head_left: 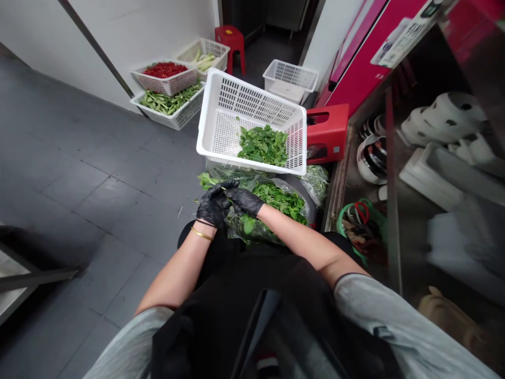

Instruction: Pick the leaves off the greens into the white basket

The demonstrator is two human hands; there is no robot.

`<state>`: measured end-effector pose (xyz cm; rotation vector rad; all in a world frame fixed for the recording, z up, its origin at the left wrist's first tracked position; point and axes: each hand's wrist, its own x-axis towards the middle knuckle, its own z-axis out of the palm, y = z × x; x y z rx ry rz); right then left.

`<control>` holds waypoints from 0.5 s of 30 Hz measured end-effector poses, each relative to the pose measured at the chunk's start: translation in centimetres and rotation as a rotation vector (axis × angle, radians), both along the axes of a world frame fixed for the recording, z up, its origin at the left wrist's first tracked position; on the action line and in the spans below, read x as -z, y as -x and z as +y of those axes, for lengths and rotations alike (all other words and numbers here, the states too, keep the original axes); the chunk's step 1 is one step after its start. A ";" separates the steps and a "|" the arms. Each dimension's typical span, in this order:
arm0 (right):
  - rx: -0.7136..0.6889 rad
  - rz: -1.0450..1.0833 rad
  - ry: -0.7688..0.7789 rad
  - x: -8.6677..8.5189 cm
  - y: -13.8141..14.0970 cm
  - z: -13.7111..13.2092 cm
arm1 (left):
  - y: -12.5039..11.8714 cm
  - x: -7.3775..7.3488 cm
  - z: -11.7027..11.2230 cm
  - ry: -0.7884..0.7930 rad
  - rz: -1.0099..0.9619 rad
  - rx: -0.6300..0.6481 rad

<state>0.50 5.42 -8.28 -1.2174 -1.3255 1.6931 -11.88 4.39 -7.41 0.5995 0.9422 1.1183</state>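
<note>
Both my hands wear black gloves and meet low in front of me. My left hand (pixel 214 204) is closed round a stem of leafy greens (pixel 205 180), whose leaves stick out past its fingers. Right beside it, my right hand (pixel 245 201) pinches the same greens, its fingertips close to the left ones. Below the hands, loose leafy greens (pixel 282 199) lie in an open clear plastic bag. Just beyond stands a white perforated basket (pixel 256 97), tilted towards me, with a pile of picked leaves (pixel 263 145) in it.
A red stool (pixel 333 134) stands behind the basket's right side. At the back left are baskets of red chillies (pixel 163 70) and green vegetables (pixel 168 101). Metal shelving (pixel 394 210) with dishes runs along the right. A green basin (pixel 365 221) sits low there.
</note>
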 end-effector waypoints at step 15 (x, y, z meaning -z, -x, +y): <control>-0.120 -0.113 -0.181 -3.3 -6.1 -6.1 | 2.1 -1.7 3.5 0.162 0.100 0.198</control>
